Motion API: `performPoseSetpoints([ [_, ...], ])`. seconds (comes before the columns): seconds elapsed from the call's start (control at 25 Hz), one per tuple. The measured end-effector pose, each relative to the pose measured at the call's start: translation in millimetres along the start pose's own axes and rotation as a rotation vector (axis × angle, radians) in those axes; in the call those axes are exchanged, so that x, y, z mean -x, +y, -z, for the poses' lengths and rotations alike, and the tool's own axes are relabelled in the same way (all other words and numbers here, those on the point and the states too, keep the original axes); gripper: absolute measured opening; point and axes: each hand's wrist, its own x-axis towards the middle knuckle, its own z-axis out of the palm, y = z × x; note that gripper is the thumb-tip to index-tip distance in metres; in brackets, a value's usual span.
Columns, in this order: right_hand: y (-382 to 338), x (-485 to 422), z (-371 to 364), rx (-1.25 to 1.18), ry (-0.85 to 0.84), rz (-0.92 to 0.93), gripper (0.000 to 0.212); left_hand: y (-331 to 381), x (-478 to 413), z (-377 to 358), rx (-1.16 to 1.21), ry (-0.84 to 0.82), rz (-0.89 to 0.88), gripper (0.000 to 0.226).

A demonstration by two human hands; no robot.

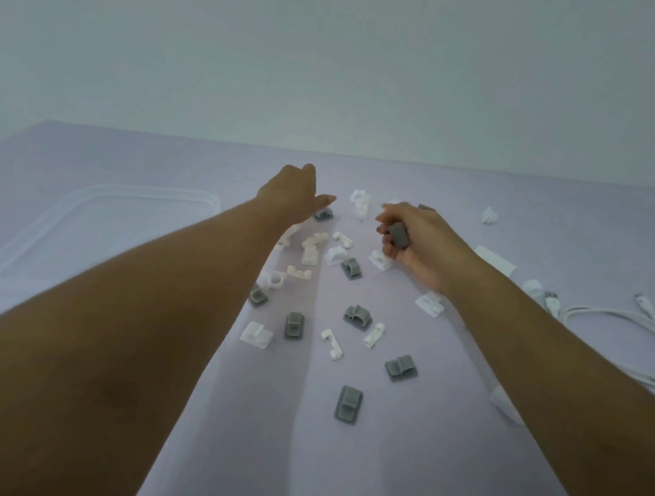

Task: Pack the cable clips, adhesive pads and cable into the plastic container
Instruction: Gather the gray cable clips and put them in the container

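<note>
Packing barely begun: right hand (414, 241) pinches one grey plastic cable clip (398, 235), left hand (294, 196) spread, clear plastic container (100, 230) apparently empty.

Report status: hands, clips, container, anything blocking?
Right hand shut on grey clip. Left hand open over far clips. Container left, nothing visible inside; cable unpacked. No obstruction.

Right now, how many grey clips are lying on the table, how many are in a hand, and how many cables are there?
Grey clips on the table: 7
Grey clips in the right hand: 1
White cables: 1
Total: 9
A grey bit behind the right hand is too hidden to count.
</note>
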Motion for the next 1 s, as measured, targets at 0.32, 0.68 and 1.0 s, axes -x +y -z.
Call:
performPoseSetpoints([
  [0.32, 39.5, 25.0, -24.7, 1.352, 0.149, 0.607, 0.036, 13.2, -7.3, -25.8, -0.269, 0.006, -0.132, 0.044],
  [0.68, 47.1, 21.1, -18.7, 1.261, 0.097, 0.733, 0.018, 7.3, 19.3, 18.8, 1.277, -0.083, 0.333, 0.033],
  [1.0, 15.4, 43.4, -24.3, -0.637, -0.046, -0.221, 0.022, -29.8, 70.4, 55.7, 1.779, -0.143, 0.428, 0.038],
])
